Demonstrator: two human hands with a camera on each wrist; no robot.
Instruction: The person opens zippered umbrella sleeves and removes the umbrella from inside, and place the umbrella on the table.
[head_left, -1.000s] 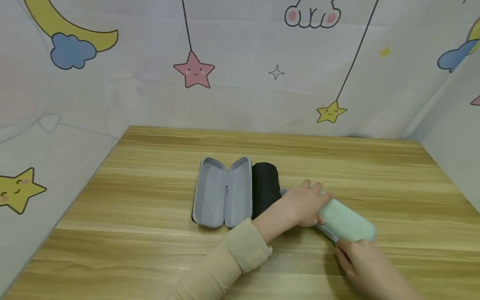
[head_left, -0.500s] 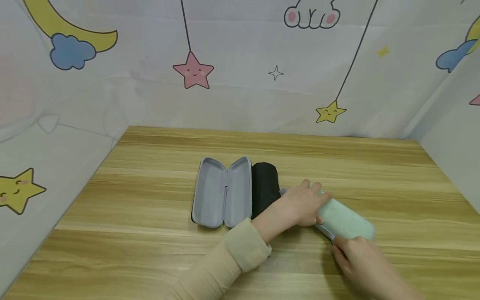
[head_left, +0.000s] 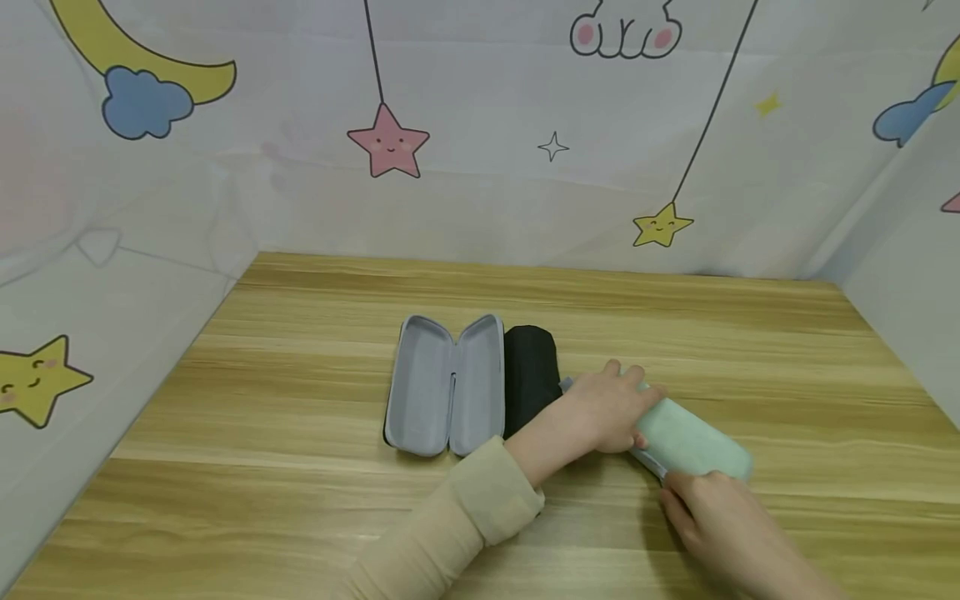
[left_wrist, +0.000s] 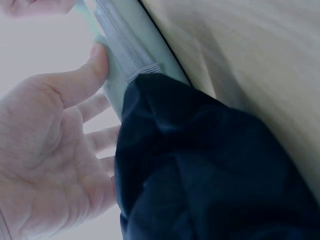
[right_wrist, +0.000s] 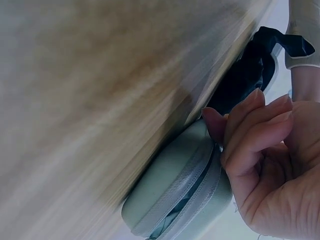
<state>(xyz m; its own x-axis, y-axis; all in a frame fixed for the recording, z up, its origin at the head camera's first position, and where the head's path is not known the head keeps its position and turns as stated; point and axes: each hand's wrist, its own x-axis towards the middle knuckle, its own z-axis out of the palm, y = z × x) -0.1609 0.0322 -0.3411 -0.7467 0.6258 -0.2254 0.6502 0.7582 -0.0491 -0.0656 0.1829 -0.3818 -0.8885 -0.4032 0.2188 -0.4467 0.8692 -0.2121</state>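
A mint green zip case (head_left: 699, 440) lies slantwise on the table in the head view. My left hand (head_left: 600, 412) grips its far left end, the thumb on one side and the fingers on the other in the left wrist view. At the near long side, my right hand (head_left: 723, 525) pinches the zipper pull, which the fingers hide. In the right wrist view the zipper (right_wrist: 175, 192) gapes between that hand and the near end. Towards my left hand, the zipper tape (left_wrist: 122, 40) looks closed in the left wrist view.
A black fabric bundle (head_left: 529, 367) lies left of my left hand, partly behind the forearm. Beside it sits an opened case with grey lining (head_left: 423, 387). Both rest on the wooden table (head_left: 247, 467), with printed cloth walls (head_left: 487, 200) at the back and sides.
My right hand has slid slightly left and away from me along the zipper, towards my left hand. The left hand and the case have stayed almost still.
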